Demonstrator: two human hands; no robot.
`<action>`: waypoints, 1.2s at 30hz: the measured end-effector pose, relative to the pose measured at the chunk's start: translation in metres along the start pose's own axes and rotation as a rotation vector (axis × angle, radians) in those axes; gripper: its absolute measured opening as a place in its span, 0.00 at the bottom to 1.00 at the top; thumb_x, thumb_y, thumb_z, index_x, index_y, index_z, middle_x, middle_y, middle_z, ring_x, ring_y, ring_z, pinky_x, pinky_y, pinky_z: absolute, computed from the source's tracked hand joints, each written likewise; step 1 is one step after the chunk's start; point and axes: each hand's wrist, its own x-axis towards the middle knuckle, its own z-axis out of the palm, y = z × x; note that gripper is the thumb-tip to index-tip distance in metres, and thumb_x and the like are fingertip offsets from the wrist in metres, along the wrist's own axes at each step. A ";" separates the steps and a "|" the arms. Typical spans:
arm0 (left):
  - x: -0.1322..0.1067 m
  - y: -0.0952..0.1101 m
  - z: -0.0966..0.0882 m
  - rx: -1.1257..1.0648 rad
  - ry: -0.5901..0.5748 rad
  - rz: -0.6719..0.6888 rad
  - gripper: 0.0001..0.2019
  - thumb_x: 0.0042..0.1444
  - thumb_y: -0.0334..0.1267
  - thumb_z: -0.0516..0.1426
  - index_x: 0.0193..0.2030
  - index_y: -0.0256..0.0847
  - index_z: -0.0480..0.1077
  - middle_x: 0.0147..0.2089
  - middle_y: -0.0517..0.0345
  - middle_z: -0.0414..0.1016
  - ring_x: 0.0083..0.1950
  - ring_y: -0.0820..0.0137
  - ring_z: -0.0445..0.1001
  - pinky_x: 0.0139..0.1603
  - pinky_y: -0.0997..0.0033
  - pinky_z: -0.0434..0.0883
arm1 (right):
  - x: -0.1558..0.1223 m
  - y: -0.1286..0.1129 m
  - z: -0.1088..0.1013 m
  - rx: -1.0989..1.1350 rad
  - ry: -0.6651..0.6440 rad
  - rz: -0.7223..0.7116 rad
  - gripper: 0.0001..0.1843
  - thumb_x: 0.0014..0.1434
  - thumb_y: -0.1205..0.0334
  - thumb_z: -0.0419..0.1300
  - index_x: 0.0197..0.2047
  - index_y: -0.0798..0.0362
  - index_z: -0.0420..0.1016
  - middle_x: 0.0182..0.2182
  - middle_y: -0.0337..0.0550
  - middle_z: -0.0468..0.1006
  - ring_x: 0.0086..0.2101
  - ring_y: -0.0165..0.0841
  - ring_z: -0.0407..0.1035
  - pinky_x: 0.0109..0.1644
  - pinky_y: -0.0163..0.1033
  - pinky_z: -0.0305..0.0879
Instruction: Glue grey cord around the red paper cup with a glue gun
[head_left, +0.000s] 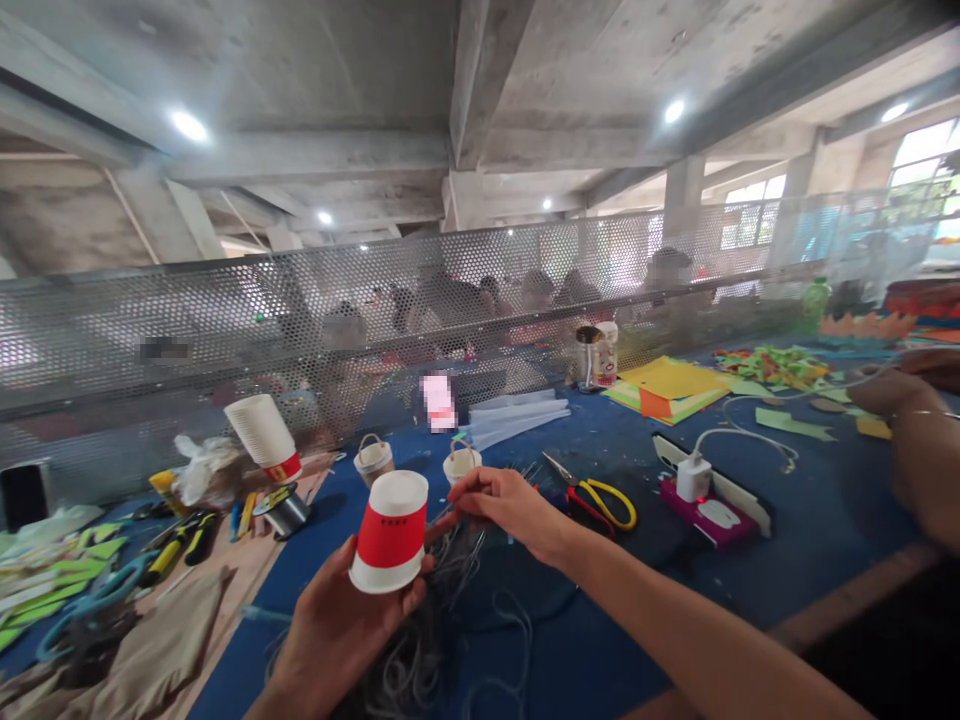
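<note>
A red and white paper cup point(392, 540) sits in my left hand point(343, 620), its wider end down and its narrow end up. The fingers of that hand are wrapped round the cup's lower part. My right hand point(501, 505) is just right of the cup with thumb and fingertips pinched together; whatever is between them is too small to make out. Behind the hands stand two small cups with cord handles, one white cup point(373, 460) and another white cup point(461, 464). Grey cord point(409, 665) lies in loose coils below my hands.
Pliers point(596, 497) with red and yellow handles lie to the right, near a purple power socket point(709, 512) and charger. At left are stacked paper cups point(262, 435), a wire spool point(283, 512) and blue scissors point(90, 600). Another person's arm point(911, 430) rests at far right.
</note>
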 end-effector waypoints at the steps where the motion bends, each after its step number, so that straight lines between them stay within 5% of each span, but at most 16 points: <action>1: 0.000 0.000 -0.001 0.007 0.009 0.002 0.24 0.61 0.35 0.56 0.63 0.32 0.61 0.47 0.34 0.82 0.43 0.49 0.83 0.43 0.53 0.79 | 0.000 0.001 0.000 -0.014 -0.007 -0.010 0.07 0.61 0.64 0.57 0.42 0.55 0.75 0.31 0.40 0.80 0.31 0.31 0.73 0.35 0.33 0.67; 5: 0.001 0.002 -0.003 0.008 -0.069 0.014 0.22 0.61 0.36 0.57 0.62 0.35 0.64 0.49 0.36 0.81 0.44 0.50 0.82 0.44 0.53 0.78 | -0.003 0.004 -0.002 -0.126 0.036 -0.070 0.11 0.62 0.68 0.57 0.46 0.53 0.76 0.40 0.44 0.80 0.38 0.34 0.74 0.44 0.38 0.67; 9: 0.003 0.004 -0.003 -0.005 -0.164 0.046 0.23 0.61 0.37 0.57 0.64 0.40 0.64 0.55 0.36 0.78 0.47 0.52 0.81 0.46 0.55 0.77 | -0.013 0.001 -0.009 -0.579 0.166 -0.211 0.14 0.63 0.69 0.56 0.50 0.49 0.76 0.51 0.45 0.74 0.42 0.35 0.71 0.49 0.40 0.64; 13: 0.003 0.006 -0.004 -0.016 -0.174 0.041 0.26 0.63 0.40 0.55 0.68 0.43 0.61 0.60 0.38 0.75 0.49 0.53 0.80 0.48 0.55 0.76 | -0.026 0.000 -0.013 -0.838 -0.057 -0.261 0.09 0.59 0.68 0.61 0.42 0.51 0.80 0.38 0.42 0.80 0.40 0.36 0.73 0.45 0.36 0.65; 18: 0.002 0.005 -0.007 -0.006 -0.167 0.027 0.25 0.64 0.44 0.54 0.66 0.37 0.64 0.59 0.36 0.76 0.51 0.53 0.80 0.50 0.56 0.76 | -0.034 0.008 -0.009 -0.901 -0.365 -0.331 0.07 0.59 0.66 0.64 0.41 0.51 0.83 0.42 0.42 0.82 0.47 0.36 0.73 0.58 0.37 0.61; 27: 0.002 0.004 0.000 0.049 -0.101 0.069 0.23 0.65 0.41 0.54 0.64 0.32 0.65 0.57 0.31 0.77 0.49 0.53 0.81 0.48 0.56 0.77 | -0.054 -0.012 -0.011 -0.831 -0.473 -0.251 0.06 0.62 0.63 0.64 0.41 0.50 0.82 0.37 0.39 0.81 0.40 0.32 0.74 0.45 0.31 0.64; 36: 0.002 0.003 0.003 0.073 -0.066 0.099 0.22 0.64 0.36 0.53 0.63 0.29 0.63 0.57 0.24 0.75 0.47 0.52 0.81 0.46 0.54 0.77 | -0.077 0.008 0.002 -1.033 -0.563 -0.288 0.10 0.61 0.52 0.66 0.39 0.49 0.81 0.35 0.39 0.79 0.40 0.36 0.72 0.41 0.37 0.61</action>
